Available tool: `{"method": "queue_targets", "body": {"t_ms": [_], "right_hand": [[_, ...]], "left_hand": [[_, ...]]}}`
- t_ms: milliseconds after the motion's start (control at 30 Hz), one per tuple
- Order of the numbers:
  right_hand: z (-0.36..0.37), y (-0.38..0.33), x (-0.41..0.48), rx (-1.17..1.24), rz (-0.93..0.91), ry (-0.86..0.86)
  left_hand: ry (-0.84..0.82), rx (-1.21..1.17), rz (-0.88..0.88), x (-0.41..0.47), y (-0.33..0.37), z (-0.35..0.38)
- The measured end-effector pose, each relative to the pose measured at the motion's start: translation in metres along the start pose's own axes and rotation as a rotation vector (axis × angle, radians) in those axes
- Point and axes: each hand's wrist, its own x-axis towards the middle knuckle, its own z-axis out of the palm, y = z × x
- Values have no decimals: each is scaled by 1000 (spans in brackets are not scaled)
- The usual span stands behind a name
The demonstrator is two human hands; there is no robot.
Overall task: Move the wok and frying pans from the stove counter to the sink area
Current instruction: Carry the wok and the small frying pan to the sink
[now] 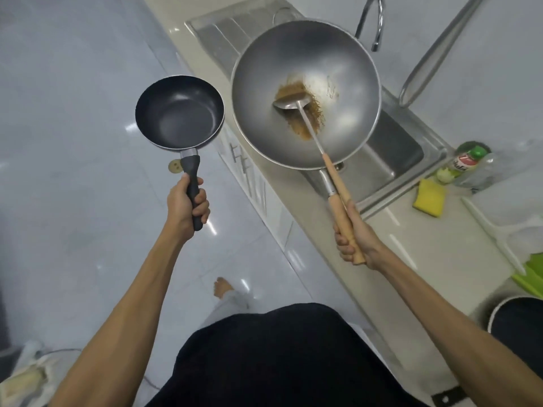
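Observation:
My left hand grips the black handle of a small dark frying pan, held level over the floor to the left of the counter. My right hand is closed around the wooden handle of a large grey wok together with the wooden handle of a metal spatula lying inside it. Brown residue sits in the wok's bottom. The wok hangs above the steel sink and its drainboard. Another dark pan shows partly at the right edge on the counter.
A curved faucet rises behind the wok. On the counter right of the sink lie a yellow sponge, a green-capped bottle, a white utensil and something green. Glossy floor tiles spread to the left; my foot is below.

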Motion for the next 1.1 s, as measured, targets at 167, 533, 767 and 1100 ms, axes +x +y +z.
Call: {"method": "queue_targets", "body": {"t_ms": [167, 533, 767, 1100], "right_hand": [[100, -50, 53, 83, -12, -19], [247, -175, 195, 172, -22, -7], [306, -302, 313, 231, -17, 45], [399, -435, 437, 429, 23, 114]], "left_hand": [[-31, 43, 33, 83, 89, -75], [-54, 84, -34, 284, 211, -146], [-59, 96, -106, 431, 280, -140], [-92, 116, -151, 600, 379, -155]]}}
